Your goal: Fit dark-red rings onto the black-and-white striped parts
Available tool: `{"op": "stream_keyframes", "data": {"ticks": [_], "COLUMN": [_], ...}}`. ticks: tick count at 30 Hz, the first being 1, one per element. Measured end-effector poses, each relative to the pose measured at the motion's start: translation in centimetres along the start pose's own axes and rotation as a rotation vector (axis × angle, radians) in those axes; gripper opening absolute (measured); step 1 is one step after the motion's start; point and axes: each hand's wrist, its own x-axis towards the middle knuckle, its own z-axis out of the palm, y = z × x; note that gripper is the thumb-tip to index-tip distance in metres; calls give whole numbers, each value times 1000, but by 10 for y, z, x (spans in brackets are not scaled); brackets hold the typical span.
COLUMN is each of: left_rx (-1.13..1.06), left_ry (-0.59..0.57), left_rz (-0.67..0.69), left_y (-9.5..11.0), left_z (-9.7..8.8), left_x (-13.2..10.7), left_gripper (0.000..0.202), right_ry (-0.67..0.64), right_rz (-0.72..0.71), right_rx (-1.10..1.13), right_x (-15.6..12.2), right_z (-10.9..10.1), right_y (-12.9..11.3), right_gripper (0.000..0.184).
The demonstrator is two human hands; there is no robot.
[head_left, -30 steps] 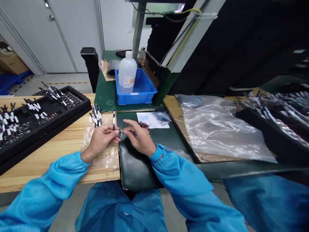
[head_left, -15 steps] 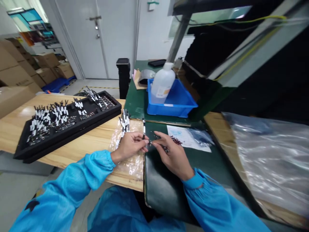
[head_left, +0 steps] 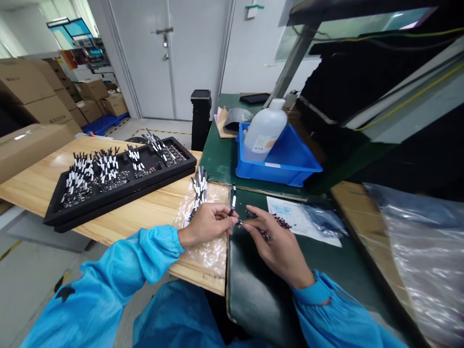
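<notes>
Between the thumb and fingers of my left hand (head_left: 208, 226) is a thin black strip with a white band (head_left: 234, 197), standing upright like a flat cable; its small lower end pokes out toward the right. My right hand (head_left: 281, 246) pinches at that end, thumb and forefinger together. Whatever tiny piece sits in that pinch is too small to make out. Behind my left hand, a bunch of similar strips (head_left: 200, 186) lies on clear plastic wrap (head_left: 208, 258). Small dark red parts (head_left: 281, 221) are heaped just beyond my right hand, with tiny black bits partly hidden by its fingers.
A black compartment tray (head_left: 119, 193) full of such strips rests on the wooden table (head_left: 145, 212) at left. Past the green mat (head_left: 257, 285) stands a blue bin (head_left: 279, 169) holding a white bottle (head_left: 266, 128). A printed sheet (head_left: 300, 222) and plastic bags (head_left: 420, 261) lie right.
The whole scene has shifted to the right as my head turned slightly left. Both hands keep the same grip, close together around the strip's lower end.
</notes>
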Motion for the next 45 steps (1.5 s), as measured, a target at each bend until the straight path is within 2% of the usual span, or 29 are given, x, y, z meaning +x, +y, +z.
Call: {"op": "stream_keyframes", "data": {"ticks": [7, 15, 22, 27, 31, 37, 45], "left_rx": [59, 138, 133, 129, 138, 162, 506], "left_ry": [-14, -19, -13, -11, 13, -10, 70], "left_rz": [21, -9, -34, -37, 26, 117, 401], "left_y": [3, 7, 12, 9, 2, -7, 1], "left_z": [1, 0, 1, 0, 2, 1, 0], "left_x": [-7, -7, -7, -6, -6, -3, -11], "left_gripper": [30, 32, 33, 32, 29, 25, 19], "right_ry": [9, 10, 12, 27, 15, 5, 7], "right_rz": [-35, -47, -41, -26, -13, 80, 99], "right_rx": [30, 114, 132, 114, 111, 132, 126], "right_x": [-2, -4, -5, -4, -3, 0, 1], "right_z": [-2, 0, 0, -1, -1, -2, -1], "right_y": [-7, -5, -6, -8, -9, -8, -7], "right_gripper": [39, 44, 46, 46, 43, 41, 43]}}
